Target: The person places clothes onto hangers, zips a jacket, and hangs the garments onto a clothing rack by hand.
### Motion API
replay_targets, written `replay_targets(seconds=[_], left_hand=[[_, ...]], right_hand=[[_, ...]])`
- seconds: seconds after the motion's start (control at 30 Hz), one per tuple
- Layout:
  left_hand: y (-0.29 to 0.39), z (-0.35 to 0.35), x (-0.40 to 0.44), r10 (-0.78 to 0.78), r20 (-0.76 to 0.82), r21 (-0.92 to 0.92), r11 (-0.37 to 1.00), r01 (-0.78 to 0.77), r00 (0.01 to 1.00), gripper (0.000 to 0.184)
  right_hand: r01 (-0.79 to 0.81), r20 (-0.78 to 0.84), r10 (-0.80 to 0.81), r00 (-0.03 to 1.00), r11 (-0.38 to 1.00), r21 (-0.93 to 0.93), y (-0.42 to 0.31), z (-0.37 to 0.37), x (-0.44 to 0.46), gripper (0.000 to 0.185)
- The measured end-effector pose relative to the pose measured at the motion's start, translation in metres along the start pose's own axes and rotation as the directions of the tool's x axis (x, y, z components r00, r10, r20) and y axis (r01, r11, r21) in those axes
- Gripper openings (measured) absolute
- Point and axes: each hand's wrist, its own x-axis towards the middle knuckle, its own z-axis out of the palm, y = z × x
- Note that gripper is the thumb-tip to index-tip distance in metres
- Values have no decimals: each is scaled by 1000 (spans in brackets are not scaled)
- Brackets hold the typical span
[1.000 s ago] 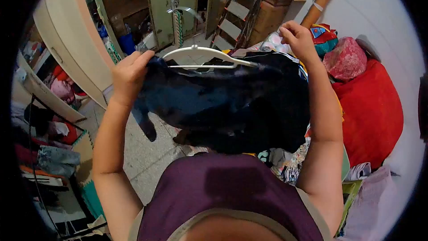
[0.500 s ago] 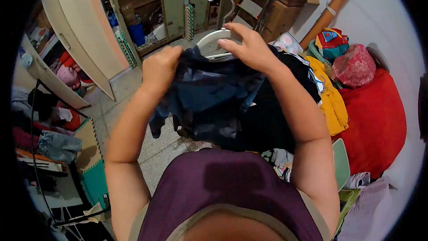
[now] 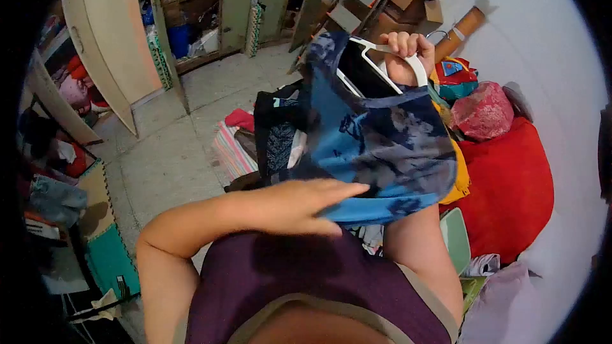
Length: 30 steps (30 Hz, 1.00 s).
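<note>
A white clothes hanger [image 3: 376, 64] is gripped near its top by my right hand [image 3: 407, 51], whose fingers curl over it. From the hanger hangs a blue and dark patterned shirt [image 3: 376, 146], its neckline around the hanger's lower part. My left hand [image 3: 312, 202] lies flat near the shirt's lower edge, fingers stretched out and thumb apart, holding nothing. Whether its palm touches the cloth I cannot tell. Behind the shirt, a heap of dark clothes [image 3: 277, 127] shows in part.
A red bundle [image 3: 510, 185], a pink bag [image 3: 483, 109] and yellow cloth [image 3: 460, 181] sit to the right by the wall. A stepladder [image 3: 357, 6] stands at the back near cardboard boxes. Open cabinets [image 3: 191, 13] line the far side. Green foam mats [image 3: 108, 255] lie at the left.
My left hand has let go of the shirt's shoulder and moved down to its lower edge. My right hand has carried the hanger to the right, and the shirt now hangs spread out.
</note>
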Motion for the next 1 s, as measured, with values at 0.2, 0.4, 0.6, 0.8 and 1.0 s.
replay_targets(seconds=[0.2, 0.4, 0.6, 0.8, 1.0], left_hand=[[-61, -27, 1, -212, -384, -75, 977, 198, 899, 37], [-65, -73, 53, -105, -777, 214, 883, 418, 621, 46], [-84, -92, 93, -81, -768, 428, 674, 602, 636, 41], [-152, -126, 51, -366, -685, 66, 829, 555, 629, 30], [-190, -121, 27, -757, -441, -609, 647, 458, 483, 19]], right_hand=[[-21, 65, 15, 998, 996, 86, -12, 14, -6, 39], [-64, 110, 65, 992, 998, -19, -8, 43, -10, 41], [-85, 142, 123, 982, 965, -249, -2, 72, -18, 42], [-202, 150, 251, 956, 938, -280, 9, 75, -52, 54], [-148, 229, 202, 952, 961, -235, 31, 105, -46, 55]])
